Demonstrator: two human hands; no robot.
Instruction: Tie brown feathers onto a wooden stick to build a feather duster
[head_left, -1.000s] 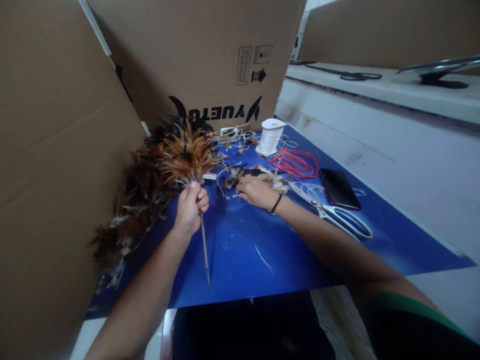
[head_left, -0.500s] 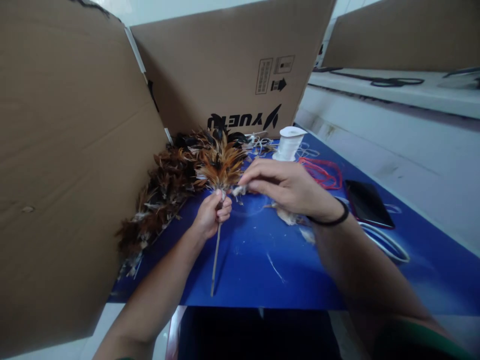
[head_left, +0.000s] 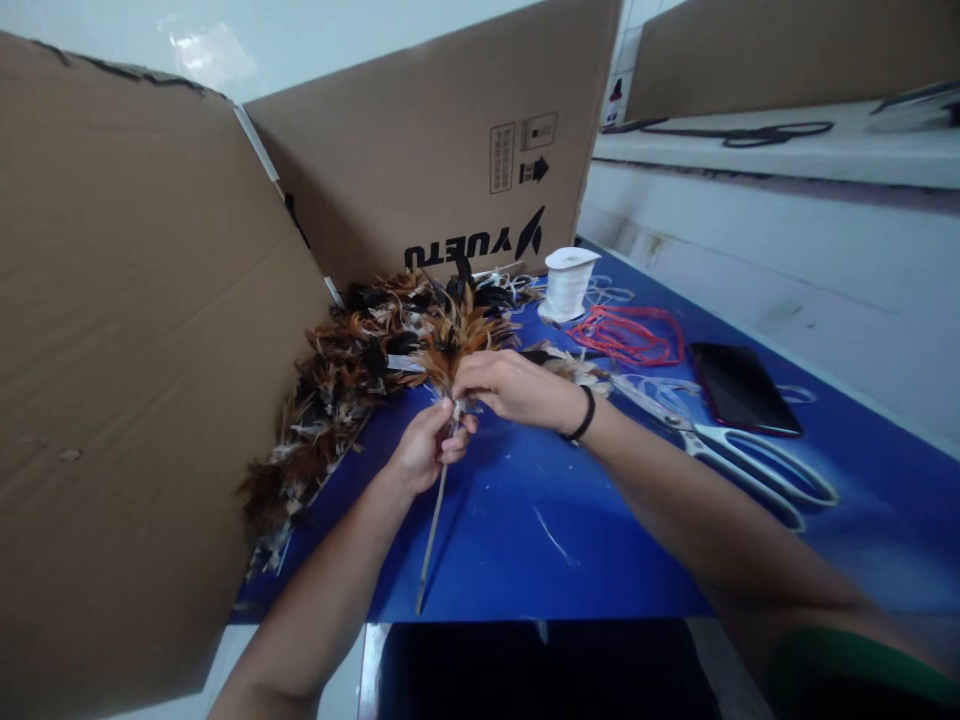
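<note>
My left hand [head_left: 424, 452] is closed round a thin wooden stick [head_left: 431, 540] that carries a tuft of orange-brown feathers [head_left: 457, 335] at its top, like a feather duster. The stick's lower end points toward the table's near edge. My right hand [head_left: 510, 388], with a black band on the wrist, is closed in a pinch right at the base of the tuft, just above my left fingers. Whatever it pinches there is too small to name. A heap of loose brown and black feathers [head_left: 337, 395] lies just left of both hands.
A blue mat [head_left: 570, 500] covers the table. On it lie white-handled scissors [head_left: 739, 455], a dark phone [head_left: 739, 388], red cord loops [head_left: 630, 335] and a white thread spool [head_left: 566, 283]. Cardboard panels [head_left: 135, 350] wall off the left and back.
My right hand went from the feather scraps on the mat up to the tuft, and now pinches at its base. My left hand kept hold of the stick.
</note>
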